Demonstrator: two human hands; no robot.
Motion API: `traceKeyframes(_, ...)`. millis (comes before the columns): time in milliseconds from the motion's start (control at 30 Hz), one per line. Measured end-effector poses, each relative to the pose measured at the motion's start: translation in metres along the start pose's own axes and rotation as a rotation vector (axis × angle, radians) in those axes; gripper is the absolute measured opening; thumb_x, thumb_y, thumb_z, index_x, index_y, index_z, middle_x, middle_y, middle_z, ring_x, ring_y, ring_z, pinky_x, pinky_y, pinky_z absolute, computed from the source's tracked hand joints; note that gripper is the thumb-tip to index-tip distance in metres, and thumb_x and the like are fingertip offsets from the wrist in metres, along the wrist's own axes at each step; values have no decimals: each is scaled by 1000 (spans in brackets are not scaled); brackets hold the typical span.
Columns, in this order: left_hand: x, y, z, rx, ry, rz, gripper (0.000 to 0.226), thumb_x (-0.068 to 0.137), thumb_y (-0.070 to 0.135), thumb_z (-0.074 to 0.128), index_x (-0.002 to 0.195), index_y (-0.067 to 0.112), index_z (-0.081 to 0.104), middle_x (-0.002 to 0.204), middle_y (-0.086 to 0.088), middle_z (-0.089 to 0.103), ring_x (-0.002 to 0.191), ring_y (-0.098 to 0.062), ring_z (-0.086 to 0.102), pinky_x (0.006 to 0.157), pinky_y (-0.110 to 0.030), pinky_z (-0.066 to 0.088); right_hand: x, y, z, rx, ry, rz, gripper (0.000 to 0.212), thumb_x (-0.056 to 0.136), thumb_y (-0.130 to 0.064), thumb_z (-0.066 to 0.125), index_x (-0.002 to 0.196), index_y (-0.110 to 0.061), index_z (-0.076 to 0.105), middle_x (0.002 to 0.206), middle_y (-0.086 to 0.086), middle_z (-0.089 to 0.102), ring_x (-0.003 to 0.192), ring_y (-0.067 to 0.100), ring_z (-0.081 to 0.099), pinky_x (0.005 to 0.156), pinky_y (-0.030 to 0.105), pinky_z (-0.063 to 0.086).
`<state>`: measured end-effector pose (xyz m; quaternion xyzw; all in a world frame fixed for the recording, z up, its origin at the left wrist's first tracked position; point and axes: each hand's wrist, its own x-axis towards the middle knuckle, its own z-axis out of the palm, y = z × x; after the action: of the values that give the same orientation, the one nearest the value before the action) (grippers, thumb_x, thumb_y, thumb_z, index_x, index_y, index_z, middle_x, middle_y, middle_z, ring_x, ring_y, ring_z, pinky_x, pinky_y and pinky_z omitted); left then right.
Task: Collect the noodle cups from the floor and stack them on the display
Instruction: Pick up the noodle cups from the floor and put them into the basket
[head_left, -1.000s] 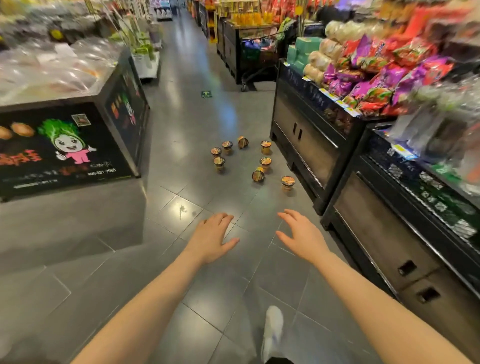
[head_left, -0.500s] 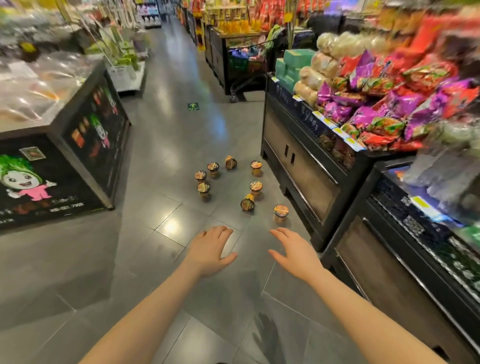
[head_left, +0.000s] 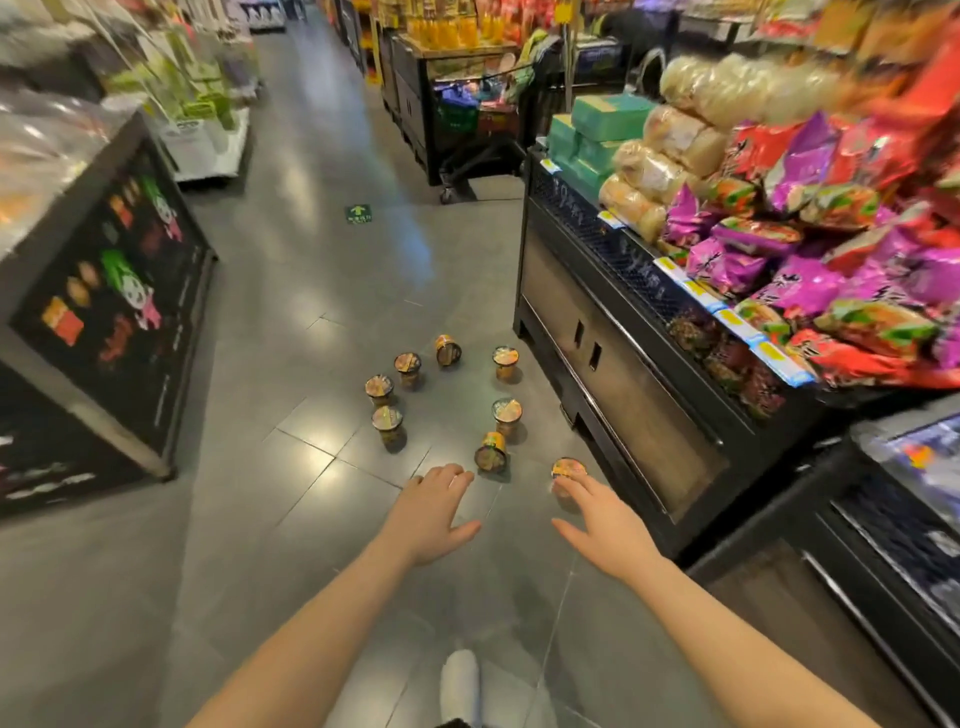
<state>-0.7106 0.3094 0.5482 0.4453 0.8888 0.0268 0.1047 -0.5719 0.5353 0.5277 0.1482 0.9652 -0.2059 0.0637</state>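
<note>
Right now I have both arms stretched forward over the grey tiled floor (head_left: 291, 322), left hand (head_left: 430, 512) and right hand (head_left: 602, 525) with fingers spread and holding nothing. Eight noodle cups (head_left: 506, 413) stand or lie scattered on the floor beside the black display (head_left: 597, 332) of snack bags (head_left: 800, 249). The nearest cup (head_left: 569, 468) sits just past my right fingertips.

Both forearms are bare from the lower edge of the frame up to the wrists, with no sleeves, watch or rings showing on the left hand (head_left: 428, 522) or the right hand (head_left: 605, 530). At bottom centre, a white shoe (head_left: 460, 686) shows.
</note>
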Motion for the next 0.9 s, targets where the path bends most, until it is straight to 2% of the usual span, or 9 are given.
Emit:
traceKeyframes(233, 121, -65, -29, -28, 1, 80, 88, 76, 71, 19, 141, 17, 43, 141, -4, 46, 128, -24, 45, 98, -39, 39, 107, 10, -22, 65, 18, 103, 59, 92, -46, 54, 146, -27, 38, 147, -9, 39, 136, 16, 35, 102, 33, 43)
traceKeyframes(400, 198, -84, -20, -12, -67, 105, 92, 73, 72, 13, 144, 20, 39, 146, 0, 41, 131, -21, 41, 102, -36, 35, 164, 44, -30, 89, -18, 150, 62, 93, -47, 55, 149, -30, 33, 150, -9, 35, 135, 12, 36, 105, 24, 35)
traceKeyframes(567, 296, -95, 15, -47, -97, 79, 83, 77, 69, 20, 140, 19, 43, 142, 0, 46, 127, -21, 47, 102, -37, 40, 235, 104, -23, 178, -63, 236, 62, 94, -46, 55, 148, -25, 34, 152, -5, 34, 138, 13, 32, 108, 20, 26)
traceKeyframes(767, 416, -105, 61, -125, -142, -12, 88, 77, 72, 18, 147, 22, 35, 150, 2, 38, 130, -20, 45, 104, -36, 37, 335, 181, -7, 208, -194, 276, 66, 93, -46, 58, 149, -27, 30, 154, -7, 31, 139, 10, 32, 107, 13, 20)
traceKeyframes(833, 448, -109, 83, -171, -144, -69, 88, 78, 71, 21, 147, 19, 38, 148, -2, 42, 129, -23, 47, 103, -37, 39, 365, 203, 6, 208, -253, 279, 66, 92, -46, 58, 149, -28, 30, 154, -6, 31, 139, 12, 31, 106, 14, 21)
traceKeyframes(900, 475, -114, 112, -240, -120, -112, 80, 81, 68, 33, 139, 16, 49, 136, -4, 54, 120, -26, 55, 95, -39, 47, 394, 228, 26, 197, -303, 287, 69, 91, -50, 57, 150, -29, 29, 154, -6, 31, 140, 13, 30, 108, 17, 22)
